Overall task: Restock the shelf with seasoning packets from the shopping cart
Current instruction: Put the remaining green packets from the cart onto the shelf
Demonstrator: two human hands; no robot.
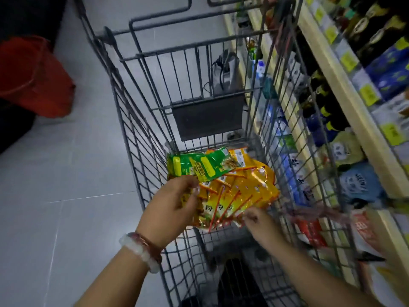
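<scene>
Both hands (174, 202) grip yellow packets (243, 196) over cart (137, 138)

A fan of glossy yellow seasoning packets (243, 193) with orange-red stripes sits inside the grey wire shopping cart (141, 138), green packets (199, 166) overlapping at their eleven o'clock. The stocked shelf (345, 91) stands at three o'clock.

Glossy plastic seasoning packets (232, 191) lie in a matt grey metal-wire cart (141, 151).
</scene>
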